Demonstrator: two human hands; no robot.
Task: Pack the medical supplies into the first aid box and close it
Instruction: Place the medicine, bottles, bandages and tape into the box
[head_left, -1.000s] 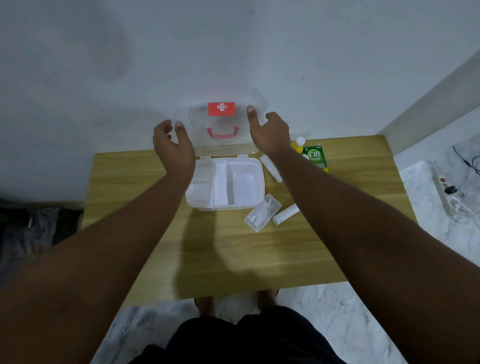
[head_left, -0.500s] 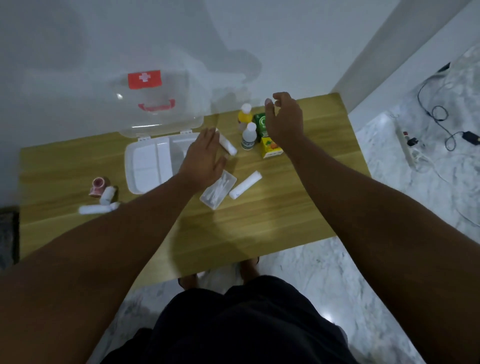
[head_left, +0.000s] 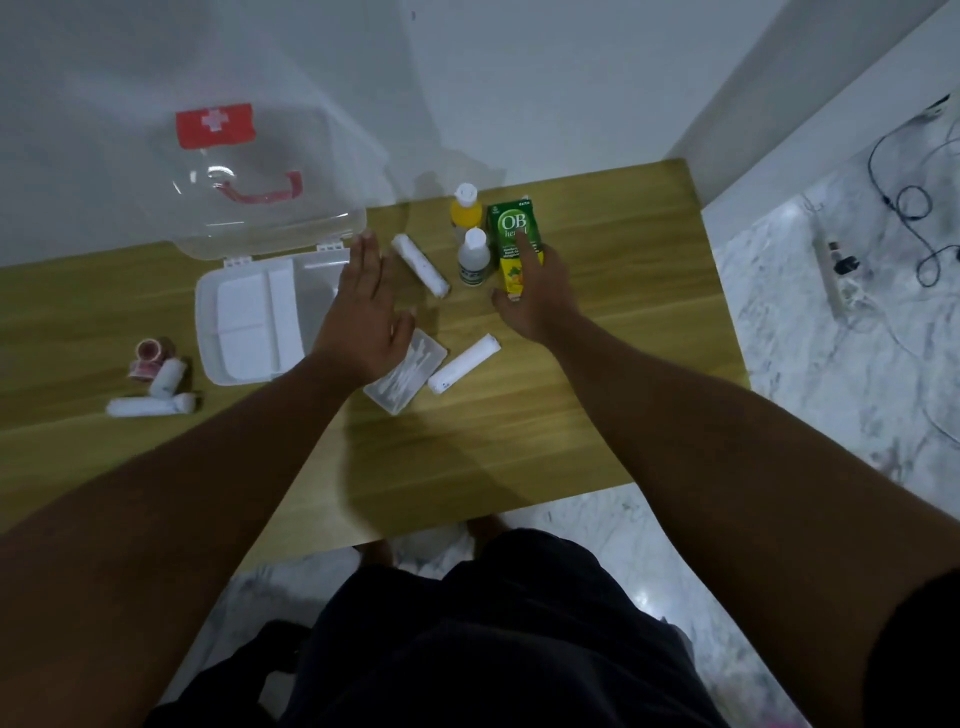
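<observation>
The white first aid box (head_left: 208, 332) lies open on the wooden table (head_left: 493, 441), its clear lid (head_left: 249, 208) with red cross and red handle leaning on the wall. My left hand (head_left: 363, 317) hovers flat and open over the box's right edge. My right hand (head_left: 535, 296) rests on the green and yellow medicine carton (head_left: 514, 228), fingers on its front and side. Beside the carton stand a yellow bottle (head_left: 465, 210) and a white bottle (head_left: 474, 257). White bandage rolls (head_left: 421, 265) (head_left: 464, 362) and a clear plastic case (head_left: 408, 371) lie near my hands.
Left of the box lie a red tape roll (head_left: 148, 356) and two more white rolls (head_left: 150, 405). The table's near edge runs above my legs. On the marble floor at the right sit a power strip (head_left: 836, 275) and tangled cables (head_left: 914, 208).
Both hands left the lid, which stayed open. My head turned right. The right hand dropped onto the green carton; the left hand moved to the box's right edge.
</observation>
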